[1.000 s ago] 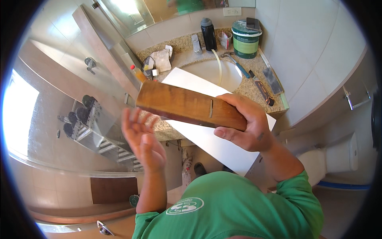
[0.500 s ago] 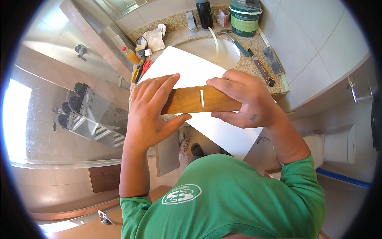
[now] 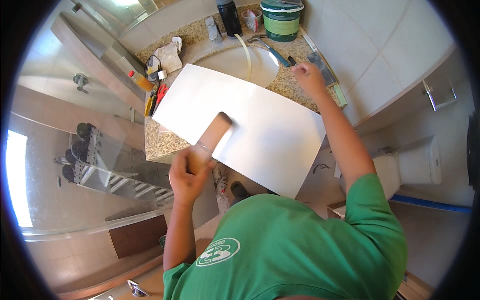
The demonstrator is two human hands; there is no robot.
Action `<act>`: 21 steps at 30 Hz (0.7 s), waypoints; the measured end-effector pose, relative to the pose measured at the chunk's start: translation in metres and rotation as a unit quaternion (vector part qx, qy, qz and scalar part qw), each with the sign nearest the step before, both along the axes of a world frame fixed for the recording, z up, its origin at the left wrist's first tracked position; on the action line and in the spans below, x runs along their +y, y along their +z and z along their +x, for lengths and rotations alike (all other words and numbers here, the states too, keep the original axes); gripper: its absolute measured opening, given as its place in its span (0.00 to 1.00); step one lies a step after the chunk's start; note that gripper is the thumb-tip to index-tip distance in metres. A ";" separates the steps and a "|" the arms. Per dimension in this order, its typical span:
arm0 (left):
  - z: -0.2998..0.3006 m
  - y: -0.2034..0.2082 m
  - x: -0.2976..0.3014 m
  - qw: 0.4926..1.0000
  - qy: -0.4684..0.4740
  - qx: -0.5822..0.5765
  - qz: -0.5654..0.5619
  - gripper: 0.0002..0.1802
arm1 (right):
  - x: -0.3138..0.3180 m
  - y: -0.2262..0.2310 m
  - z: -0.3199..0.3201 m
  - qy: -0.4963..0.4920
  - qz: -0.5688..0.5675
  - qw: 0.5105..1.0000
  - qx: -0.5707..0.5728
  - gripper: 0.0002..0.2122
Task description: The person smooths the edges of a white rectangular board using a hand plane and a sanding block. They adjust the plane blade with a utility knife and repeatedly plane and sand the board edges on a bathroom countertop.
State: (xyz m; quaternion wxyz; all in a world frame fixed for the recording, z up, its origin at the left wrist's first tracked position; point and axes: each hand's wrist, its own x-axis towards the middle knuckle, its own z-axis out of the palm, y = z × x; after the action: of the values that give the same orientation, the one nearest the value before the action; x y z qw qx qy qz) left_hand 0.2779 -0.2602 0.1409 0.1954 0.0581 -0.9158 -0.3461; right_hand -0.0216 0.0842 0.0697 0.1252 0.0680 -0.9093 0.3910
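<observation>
In my left hand is a wooden hand plane, its body tilted up over the near left part of a white board. My fingers are wrapped round the plane's lower end. The board lies slanted across the counter and overhangs its front edge. Over at the right of the sink, my right hand is closed at a utility knife. Only the knife's dark tip shows past my fingers; its handle is hidden by the hand.
The granite counter surrounds a white basin. A hammer, a green bucket and a sanding tool are at the right. Red-handled pliers and an orange bottle stay left. A toilet stands right.
My right hand has let go of the hand plane and moved to the utility knife. My left hand alone now holds the plane, lower and turned upward. The view has shifted slightly.
</observation>
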 end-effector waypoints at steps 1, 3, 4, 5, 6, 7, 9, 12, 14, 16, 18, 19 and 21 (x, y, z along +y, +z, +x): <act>0.000 -0.008 -0.003 0.999 0.040 0.030 -0.004 0.30 | 0.009 -0.019 -0.011 -0.067 0.074 0.994 0.034 0.18; 0.005 -0.016 -0.012 0.989 0.142 0.039 0.015 0.31 | 0.028 -0.046 -0.019 -0.087 0.182 0.979 -0.024 0.17; 0.009 -0.018 -0.013 0.984 0.090 0.098 -0.120 0.31 | 0.031 -0.055 -0.020 -0.082 0.215 0.972 -0.039 0.19; 0.011 -0.021 -0.014 0.987 0.074 0.105 -0.101 0.33 | 0.031 -0.062 -0.018 -0.083 0.259 0.960 -0.069 0.20; 0.011 -0.022 -0.014 0.984 0.102 0.114 -0.090 0.34 | 0.030 -0.066 -0.018 -0.082 0.289 0.948 -0.102 0.22; 0.010 -0.022 -0.014 0.980 0.122 0.133 -0.079 0.34 | 0.028 -0.066 -0.019 -0.088 0.315 0.938 -0.114 0.24; 0.006 -0.021 -0.013 0.981 0.108 0.147 -0.065 0.34 | 0.025 -0.068 -0.020 -0.095 0.331 0.930 -0.129 0.24; 0.002 -0.018 -0.009 0.980 0.105 0.152 -0.080 0.34 | 0.027 -0.070 -0.028 -0.111 0.332 0.926 -0.139 0.23; 0.000 -0.015 -0.006 0.978 0.112 0.151 -0.094 0.34 | 0.032 -0.077 -0.035 -0.112 0.336 0.923 -0.153 0.21; -0.002 -0.010 -0.006 0.976 0.118 0.155 -0.097 0.34 | 0.034 -0.083 -0.038 -0.113 0.351 0.917 -0.152 0.20; -0.004 -0.007 -0.007 0.972 0.128 0.167 -0.107 0.34 | 0.034 -0.080 -0.036 -0.131 0.293 0.941 -0.106 0.18; -0.005 -0.006 -0.008 0.971 0.130 0.171 -0.109 0.34 | 0.031 -0.076 -0.029 -0.146 0.269 0.947 -0.099 0.17; -0.005 -0.004 -0.011 0.970 0.132 0.173 -0.110 0.35 | 0.027 -0.050 -0.014 -0.065 0.116 0.988 -0.083 0.17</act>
State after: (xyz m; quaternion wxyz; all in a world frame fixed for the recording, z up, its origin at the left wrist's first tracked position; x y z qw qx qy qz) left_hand 0.2725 -0.2712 0.1370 0.4004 0.0958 -0.8847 -0.2187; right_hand -0.0360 0.1107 0.0199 0.0654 -0.0099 -0.9583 0.2779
